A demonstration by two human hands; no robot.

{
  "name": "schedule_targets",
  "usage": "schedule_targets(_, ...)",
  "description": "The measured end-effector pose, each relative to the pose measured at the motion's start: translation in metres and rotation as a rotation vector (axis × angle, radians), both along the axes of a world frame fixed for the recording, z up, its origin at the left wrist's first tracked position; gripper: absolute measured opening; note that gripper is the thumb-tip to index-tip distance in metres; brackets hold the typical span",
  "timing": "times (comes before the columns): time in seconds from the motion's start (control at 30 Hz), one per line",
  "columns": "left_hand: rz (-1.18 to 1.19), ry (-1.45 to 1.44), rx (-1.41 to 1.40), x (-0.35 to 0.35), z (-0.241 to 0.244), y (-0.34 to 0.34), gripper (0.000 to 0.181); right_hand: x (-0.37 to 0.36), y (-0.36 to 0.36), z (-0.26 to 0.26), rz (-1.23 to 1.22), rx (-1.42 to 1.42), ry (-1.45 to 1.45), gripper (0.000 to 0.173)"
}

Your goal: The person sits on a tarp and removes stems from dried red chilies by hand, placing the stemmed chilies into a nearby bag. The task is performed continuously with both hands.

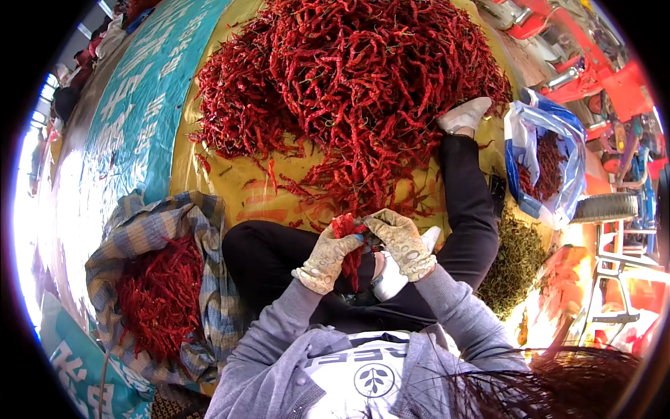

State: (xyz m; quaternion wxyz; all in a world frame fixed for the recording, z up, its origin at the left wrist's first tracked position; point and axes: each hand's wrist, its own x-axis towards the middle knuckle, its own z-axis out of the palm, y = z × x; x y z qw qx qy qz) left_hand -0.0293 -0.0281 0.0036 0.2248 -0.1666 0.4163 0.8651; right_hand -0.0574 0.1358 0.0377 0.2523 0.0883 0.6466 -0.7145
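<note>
Both of my hands wear patterned, pale yellow gloves and meet above my lap. My left hand [327, 257] is closed around a small bunch of dried red chili peppers [352, 269], some hanging below it. The fingertips of my right hand [400, 243] are pinched at the right side of that bunch; whether they grip a chili or a stem cannot be told. In front of me a large heap of red chilies [356, 89] lies on a yellow sheet [261, 194]. A checked cloth sack [212, 277] with red chilies [162, 293] inside stands open to my left.
A blue and white plastic bag [568, 183] holding darker chilies stands at the right. Below it lies a pile of greenish stems [510, 256]. A turquoise printed sheet [141, 99] runs along the left. Red machinery [591, 78] and a black tyre [607, 208] are at the far right.
</note>
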Motion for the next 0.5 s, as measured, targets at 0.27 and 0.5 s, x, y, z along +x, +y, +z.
schedule_targets(0.27,-0.011,-0.100,0.128,0.007,-0.007,0.002,0.023,0.013,-0.004,0.000,-0.198,0.059,-0.106,0.013)
schedule_targets(0.5,-0.164,-0.115,0.088,0.006,-0.001,0.007,0.027,0.021,-0.007,-0.015,-0.183,0.202,0.263,0.013)
